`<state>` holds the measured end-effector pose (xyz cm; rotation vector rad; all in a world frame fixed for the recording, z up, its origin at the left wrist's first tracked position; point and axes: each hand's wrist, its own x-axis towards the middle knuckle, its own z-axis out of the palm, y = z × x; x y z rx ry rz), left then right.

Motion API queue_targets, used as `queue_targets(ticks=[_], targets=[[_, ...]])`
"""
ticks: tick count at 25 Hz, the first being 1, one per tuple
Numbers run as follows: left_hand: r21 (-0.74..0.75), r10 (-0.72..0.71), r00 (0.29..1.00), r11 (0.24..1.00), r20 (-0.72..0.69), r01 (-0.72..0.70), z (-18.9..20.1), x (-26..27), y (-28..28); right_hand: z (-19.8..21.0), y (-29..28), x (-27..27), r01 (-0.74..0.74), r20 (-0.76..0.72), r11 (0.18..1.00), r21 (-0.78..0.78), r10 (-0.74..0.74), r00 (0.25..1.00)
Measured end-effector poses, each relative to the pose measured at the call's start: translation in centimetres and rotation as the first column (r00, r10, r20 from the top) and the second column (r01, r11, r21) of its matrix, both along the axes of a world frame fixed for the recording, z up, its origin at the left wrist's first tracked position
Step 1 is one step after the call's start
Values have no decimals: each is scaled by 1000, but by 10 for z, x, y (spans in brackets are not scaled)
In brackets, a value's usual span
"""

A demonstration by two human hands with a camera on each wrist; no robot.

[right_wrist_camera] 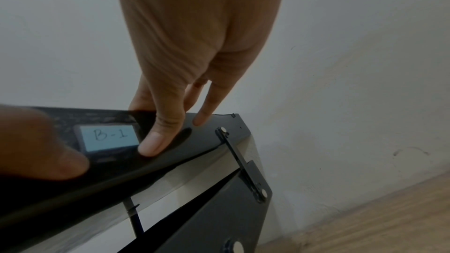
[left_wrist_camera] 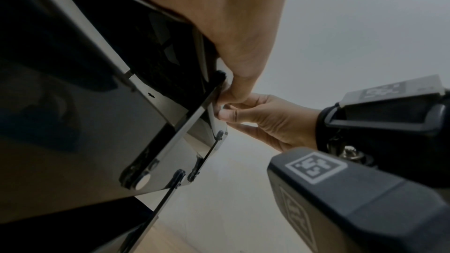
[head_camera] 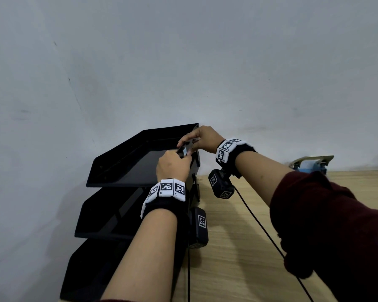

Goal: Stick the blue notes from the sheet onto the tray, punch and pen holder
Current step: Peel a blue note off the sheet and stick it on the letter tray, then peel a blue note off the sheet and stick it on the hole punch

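A black three-tier tray (head_camera: 127, 147) stands against the wall on the left. A blue note (right_wrist_camera: 109, 138) marked "B-1" sits flat on the outer side wall of the top tier (right_wrist_camera: 207, 141). My right hand (head_camera: 196, 140) pinches that wall just right of the note, thumb (right_wrist_camera: 152, 143) outside and index finger over the rim. My left hand (head_camera: 172, 164) presses its fingertips (right_wrist_camera: 70, 163) on the wall at the note's lower left. The blue punch (head_camera: 312, 165) stands far right by the wall. No sheet or pen holder is in view.
The tray rests at the left end of a wooden table (head_camera: 249, 236), tight to a pale wall (head_camera: 183, 62). A black cable (head_camera: 260, 225) runs across the table under my right arm. Metal link bars (right_wrist_camera: 239, 163) join the tiers at the corner.
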<state>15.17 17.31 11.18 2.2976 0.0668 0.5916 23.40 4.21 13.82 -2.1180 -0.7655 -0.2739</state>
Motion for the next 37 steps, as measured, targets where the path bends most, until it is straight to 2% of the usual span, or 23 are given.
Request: queue_targets(ticks=[4, 9, 11, 14, 16, 21, 26, 29, 31, 34, 37], targets=[[11, 7, 1000, 1000, -22, -7, 1, -2, -1, -2, -1, -3, 17, 18, 999, -51, -16, 1000], [4, 12, 999, 1000, -45, -12, 2, -5, -2, 1, 0, -24, 85, 31, 974, -210, -80, 996], [-9, 15, 999, 1000, -47, -16, 4, -8, -4, 2, 1, -36, 114, 22, 967, -229, -112, 993], [-12, 18, 1000, 1000, -21, -18, 6, -16, -6, -4, -3, -51, 168, -73, 979, -112, -177, 982], [-29, 46, 999, 999, 19, -45, 7, -20, -9, -8, -12, -61, 215, -179, 972, -94, -229, 957], [-38, 48, 998, 998, 45, -46, 9, -25, -7, -13, -46, -96, 195, -362, 971, -136, -232, 903], [-187, 31, 998, 982, 58, -19, 12, -32, -3, -26, -98, -131, 235, -405, 937, -259, -327, 854], [-69, 125, 985, 991, 119, -117, 15, -50, -14, -33, -126, -151, 249, -433, 916, -313, -372, 821], [-21, 128, 974, 992, 185, -126, 16, -67, -24, -34, -139, -167, 268, -443, 908, -322, -394, 805], [91, 19, 958, 995, 286, -47, 12, -91, -44, -35, -153, -195, 316, -443, 891, -326, -439, 781], [148, -148, 965, 982, 218, 117, -3, -103, -68, -42, -167, -220, 350, -457, 876, -333, -475, 752]])
